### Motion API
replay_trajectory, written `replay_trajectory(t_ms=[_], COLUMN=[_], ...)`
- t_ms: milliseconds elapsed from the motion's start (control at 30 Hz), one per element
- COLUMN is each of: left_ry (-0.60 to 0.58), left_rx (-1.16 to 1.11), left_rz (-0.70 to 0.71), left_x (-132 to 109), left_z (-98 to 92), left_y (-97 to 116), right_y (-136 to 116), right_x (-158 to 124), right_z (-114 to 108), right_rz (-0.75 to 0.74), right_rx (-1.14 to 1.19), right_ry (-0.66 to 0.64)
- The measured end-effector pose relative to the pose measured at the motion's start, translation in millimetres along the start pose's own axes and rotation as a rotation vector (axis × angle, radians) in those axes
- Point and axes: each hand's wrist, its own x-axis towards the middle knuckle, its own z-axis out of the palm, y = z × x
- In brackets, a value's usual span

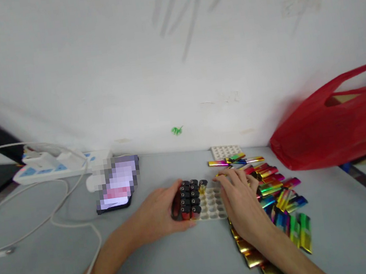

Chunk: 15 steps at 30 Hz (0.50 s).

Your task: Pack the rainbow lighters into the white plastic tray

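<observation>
My left hand grips the left side of a white holder with rows of round holes. Its thumb and fingers wrap around the outer black-topped lighters, which stand upright in two filled columns. One more lighter, with a gold body, stands at the back of the third column. Bare holes show to the right of it. My right hand is curled at the holder's right edge. A yellow sliver of a lighter shows by its index finger; the rest of what it holds is hidden behind the fingers.
Shiny multicoloured lighters lie in a loose pile at right, with gold ones below my right wrist. Behind is another white holder. A red bag stands far right; a phone, cables and a power strip lie left.
</observation>
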Motion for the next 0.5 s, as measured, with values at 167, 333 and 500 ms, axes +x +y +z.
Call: replay_trajectory(t_ms=[167, 333, 500], left_ry=[-0.005, -0.006, -0.009], left_rx=[0.004, 0.014, 0.02], left_rz=[0.001, -0.004, 0.001], left_x=[0.7, 0.2, 0.7], left_z=[1.1, 1.3, 1.3], left_y=[-1.6, -2.7, -3.2], right_y=[5.6, 10.4, 8.8], right_x=[-1.1, -2.8, -0.1], right_z=[3.5, 7.6, 9.3], right_rz=[0.03, 0.022, 0.014], right_rx=[-0.046, -0.081, -0.039], right_ry=[-0.002, -0.026, 0.009])
